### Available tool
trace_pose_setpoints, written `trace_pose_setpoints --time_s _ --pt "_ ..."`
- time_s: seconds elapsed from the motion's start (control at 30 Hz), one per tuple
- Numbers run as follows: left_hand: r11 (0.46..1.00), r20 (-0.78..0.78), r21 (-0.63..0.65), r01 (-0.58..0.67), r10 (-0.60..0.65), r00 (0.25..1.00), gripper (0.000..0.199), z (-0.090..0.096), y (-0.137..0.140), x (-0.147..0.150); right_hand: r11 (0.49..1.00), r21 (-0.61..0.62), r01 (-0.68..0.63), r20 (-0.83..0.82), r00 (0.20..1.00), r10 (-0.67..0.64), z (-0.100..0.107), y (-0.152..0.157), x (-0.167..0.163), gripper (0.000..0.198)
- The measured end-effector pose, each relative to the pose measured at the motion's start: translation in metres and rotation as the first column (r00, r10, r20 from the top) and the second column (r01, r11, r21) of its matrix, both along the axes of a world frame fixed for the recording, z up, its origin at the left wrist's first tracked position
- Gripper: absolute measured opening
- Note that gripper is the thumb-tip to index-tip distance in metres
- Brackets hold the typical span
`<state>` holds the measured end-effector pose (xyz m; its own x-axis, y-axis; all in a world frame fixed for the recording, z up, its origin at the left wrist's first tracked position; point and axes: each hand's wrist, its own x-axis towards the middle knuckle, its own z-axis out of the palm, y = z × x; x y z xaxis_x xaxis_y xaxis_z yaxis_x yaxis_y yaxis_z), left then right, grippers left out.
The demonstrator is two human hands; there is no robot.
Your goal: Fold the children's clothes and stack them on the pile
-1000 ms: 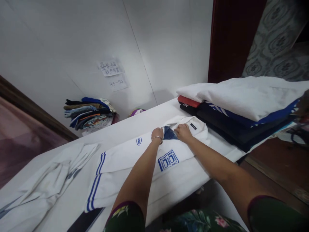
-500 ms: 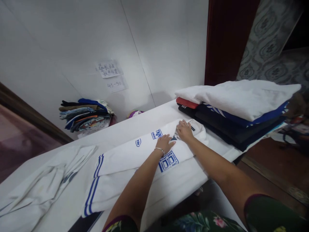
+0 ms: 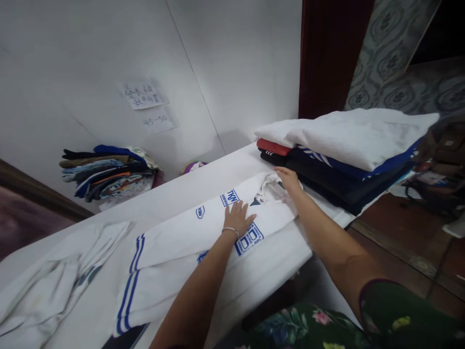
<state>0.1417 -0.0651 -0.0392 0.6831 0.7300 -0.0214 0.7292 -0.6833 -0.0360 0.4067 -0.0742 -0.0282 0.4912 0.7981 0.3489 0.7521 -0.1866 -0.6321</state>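
Note:
A white shirt [image 3: 170,249] with blue prints and double blue stripes lies folded lengthwise on the white table. My left hand [image 3: 238,219], a bracelet at its wrist, rests flat on the shirt with fingers spread, between the "TKN" print and a larger blue print. At the shirt's collar end, my right hand [image 3: 289,181] has its fingers closed on the collar [image 3: 271,186], which stands up a little and gapes. The thumb of that hand is mostly hidden.
A stack of folded dark clothes [image 3: 327,179], topped by a white garment [image 3: 348,138], stands at the right. Another white garment [image 3: 54,286] lies crumpled at the left. More folded clothes [image 3: 109,172] sit beyond the table's far edge, below paper notes [image 3: 147,94] on the wall.
My right hand has moved from lying on the collar to its far right edge, and the collar now gapes more. The left hand stays on the shirt. The view has shifted slightly.

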Motion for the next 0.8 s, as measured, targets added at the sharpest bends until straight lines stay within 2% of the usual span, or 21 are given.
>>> trace_pose_setpoints --time_s 0.13,0.27,0.4,0.5,0.6,0.7,0.8 --pt "1.000 0.013 -0.009 0.008 -0.008 1.000 0.066 0.001 0.001 0.001 0.997 -0.071 -0.032 0.069 0.997 0.037 -0.002 -0.024 0.034 0.046" --pt "0.999 0.030 -0.035 0.004 -0.003 1.000 0.066 0.001 0.001 0.001 0.969 -0.223 -0.104 0.175 0.974 0.144 -0.020 -0.040 0.037 0.039" --pt "0.999 0.038 -0.050 0.001 0.001 0.999 0.066 0.001 0.000 0.001 0.952 -0.294 -0.085 0.253 0.954 0.163 -0.023 -0.043 0.028 0.037" --pt "0.998 0.044 -0.065 -0.006 0.009 0.999 0.067 0.000 0.000 0.002 0.959 -0.275 -0.067 0.298 0.943 0.151 -0.009 -0.040 0.016 0.044" --pt "0.998 0.049 -0.064 -0.007 0.011 0.999 0.068 -0.002 0.001 0.002 0.958 -0.261 -0.122 0.369 0.904 0.216 0.005 -0.033 -0.005 0.048" --pt "0.998 0.054 -0.060 -0.006 0.010 0.999 0.068 -0.002 0.001 0.001 0.918 -0.340 -0.202 0.380 0.864 0.331 0.007 -0.023 -0.024 0.051" --pt "0.998 0.053 -0.061 -0.009 0.012 0.999 0.067 0.000 -0.002 0.001 0.869 -0.446 -0.214 0.328 0.864 0.381 -0.005 -0.015 -0.032 0.052"
